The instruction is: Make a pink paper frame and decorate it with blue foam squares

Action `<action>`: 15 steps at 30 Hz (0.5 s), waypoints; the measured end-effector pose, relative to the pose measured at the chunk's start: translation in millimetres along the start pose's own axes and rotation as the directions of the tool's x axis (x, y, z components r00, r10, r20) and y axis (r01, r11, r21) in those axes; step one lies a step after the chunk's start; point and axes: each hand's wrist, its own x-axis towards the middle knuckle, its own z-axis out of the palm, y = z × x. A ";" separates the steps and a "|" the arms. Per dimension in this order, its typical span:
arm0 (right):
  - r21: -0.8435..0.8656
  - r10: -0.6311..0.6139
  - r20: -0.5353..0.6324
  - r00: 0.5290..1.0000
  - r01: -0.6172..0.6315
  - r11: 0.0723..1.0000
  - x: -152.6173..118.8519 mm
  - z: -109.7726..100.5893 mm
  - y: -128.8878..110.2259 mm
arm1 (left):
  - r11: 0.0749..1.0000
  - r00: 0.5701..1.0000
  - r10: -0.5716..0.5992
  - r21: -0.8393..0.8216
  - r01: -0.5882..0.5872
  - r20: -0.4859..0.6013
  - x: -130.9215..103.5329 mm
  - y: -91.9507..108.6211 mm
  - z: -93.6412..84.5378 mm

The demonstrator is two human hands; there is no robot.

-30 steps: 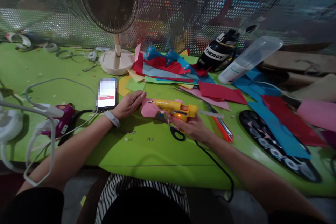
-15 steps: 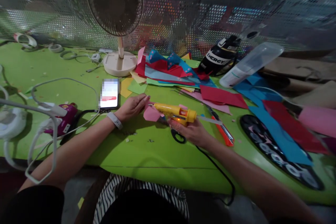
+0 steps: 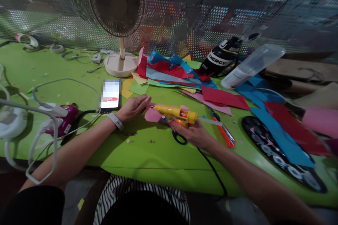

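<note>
Yellow glue gun (image 3: pixel 171 110) gripped in right hand (image 3: pixel 194 133), nozzle (image 3: pixel 151 106) at pink paper (image 3: pixel 153 115), which left hand (image 3: pixel 134 107) apparently pinches above green table (image 3: pixel 142 153). Hazard: a slip could bring hot nozzle against left fingertips (image 3: pixel 147 98).

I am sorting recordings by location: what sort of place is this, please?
Probably a craft workspace: the right hand holds a yellow glue gun, and coloured paper and an orange cutter lie on the green table.
</note>
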 end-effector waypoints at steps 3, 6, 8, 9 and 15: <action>-0.011 0.021 -0.026 0.999 -0.021 1.000 -0.8 -0.9 2.7 | 1.000 1.000 0.005 0.000 -0.005 0.003 0.1 -0.5 0.3; 0.009 0.022 -0.015 1.000 -0.022 1.000 -0.4 -0.5 4.0 | 1.000 1.000 0.029 0.004 -0.029 -0.001 -0.1 -0.8 1.0; 0.017 0.021 -0.004 1.000 -0.021 1.000 0.0 0.4 5.1 | 0.999 0.999 0.038 0.005 -0.038 -0.005 -0.3 -0.7 1.4; 0.014 0.020 -0.006 1.000 -0.020 1.000 0.1 1.0 5.9 | 0.999 0.999 0.040 0.007 -0.040 -0.006 -0.4 -0.6 1.4; -0.037 -0.030 0.003 1.000 0.030 0.999 1.2 2.3 4.1 | 0.991 0.995 0.096 0.099 -0.094 -0.018 0.4 -1.7 0.3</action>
